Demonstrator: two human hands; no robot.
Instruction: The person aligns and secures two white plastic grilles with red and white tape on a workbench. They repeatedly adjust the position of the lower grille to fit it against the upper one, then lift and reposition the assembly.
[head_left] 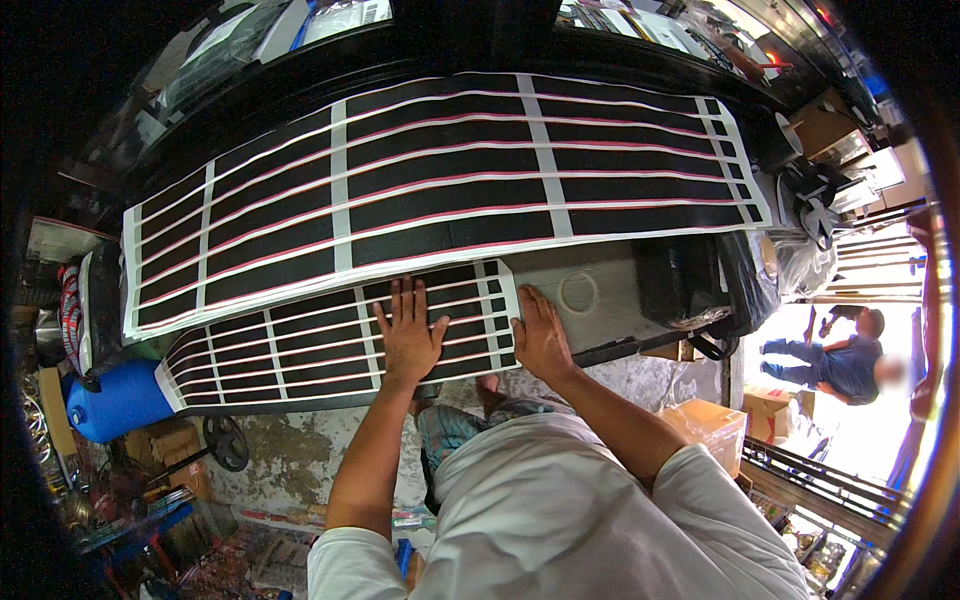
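Observation:
A long black sheet with white and red stripes lies across the far part of the table, its near edge made of several layers. In front of it lies a shorter, narrower striped black sheet, its far edge partly covered by the larger one. My left hand rests palm down on the shorter sheet, fingers spread, near its right part. My right hand is at that sheet's right end, fingers stretched out and the thumb side against the white border. Neither hand is closed round anything.
A pale ring lies on the grey tabletop to the right. Black plastic hangs at the table's right end. A blue drum stands at the left, near a dark handwheel. Cardboard boxes and another person are at the right.

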